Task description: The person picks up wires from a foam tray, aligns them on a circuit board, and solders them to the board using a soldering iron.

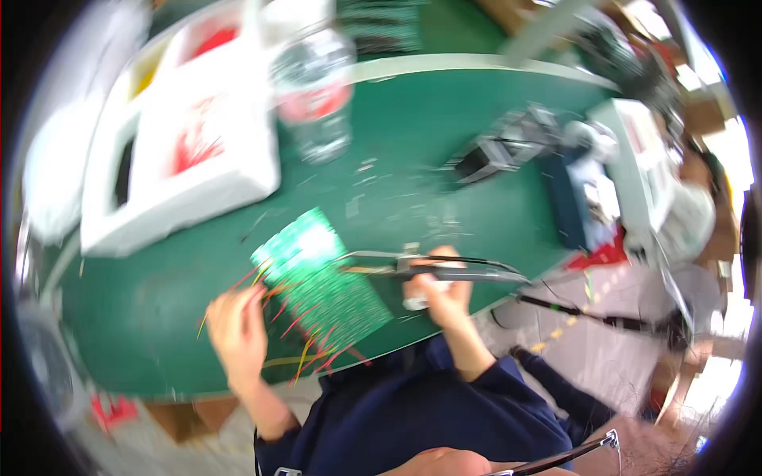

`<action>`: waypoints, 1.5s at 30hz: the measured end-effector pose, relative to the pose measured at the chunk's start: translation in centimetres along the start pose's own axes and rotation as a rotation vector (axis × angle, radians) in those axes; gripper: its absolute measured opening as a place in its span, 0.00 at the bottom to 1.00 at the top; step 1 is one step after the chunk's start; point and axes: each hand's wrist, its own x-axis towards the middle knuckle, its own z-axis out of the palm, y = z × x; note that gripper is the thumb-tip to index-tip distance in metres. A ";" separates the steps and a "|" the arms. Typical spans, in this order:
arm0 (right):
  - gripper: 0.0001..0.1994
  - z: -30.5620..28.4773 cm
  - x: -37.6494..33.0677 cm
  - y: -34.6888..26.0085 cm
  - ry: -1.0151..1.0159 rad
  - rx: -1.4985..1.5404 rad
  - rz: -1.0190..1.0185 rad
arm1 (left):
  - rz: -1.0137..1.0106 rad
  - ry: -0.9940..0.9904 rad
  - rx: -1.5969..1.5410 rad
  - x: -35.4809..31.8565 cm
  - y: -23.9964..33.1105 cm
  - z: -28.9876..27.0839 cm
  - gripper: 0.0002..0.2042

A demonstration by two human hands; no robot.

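Note:
A green circuit board panel (329, 297) lies tilted on the green table, with several thin red and yellow wires (305, 341) sticking out along its left and near edges. My left hand (240, 329) is at the board's left edge, its fingers pinched around a wire; blur hides exactly which one. In my right hand (446, 292) is a soldering iron with a solder feed tube (405, 268), gripped by its handle. Its thin metal tip points left and reaches over the board's right part. Whether the tip touches the board I cannot tell.
A white foam box (190, 202) holding red and yellow wires stands at the far left, beside a clear plastic bottle (317, 107). Farther right are a black and silver metal stand (508, 143), a dark blue box (562, 198) and a pale grey unit (635, 159). A cable trails rightward from the iron.

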 end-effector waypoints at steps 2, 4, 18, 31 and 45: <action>0.08 -1.6 -0.7 -1.3 0.147 -0.110 -0.064 | -0.030 0.037 -0.002 -1.3 -1.1 0.2 0.04; 0.09 -1.8 -1.0 -1.6 0.123 -0.152 -0.140 | -0.060 0.133 -0.166 -2.6 -1.2 0.6 0.03; 0.08 -1.0 -0.1 -1.4 0.111 0.113 -0.330 | 0.447 0.112 -0.132 -5.2 7.5 -0.3 0.07; 0.10 -1.3 -1.4 -1.7 0.135 0.115 -0.369 | 0.518 -0.276 -0.573 -9.2 10.0 4.6 0.04; 0.11 -0.3 0.7 -1.1 0.304 -0.301 -0.168 | 0.309 -0.043 -0.665 -4.3 4.0 0.0 0.05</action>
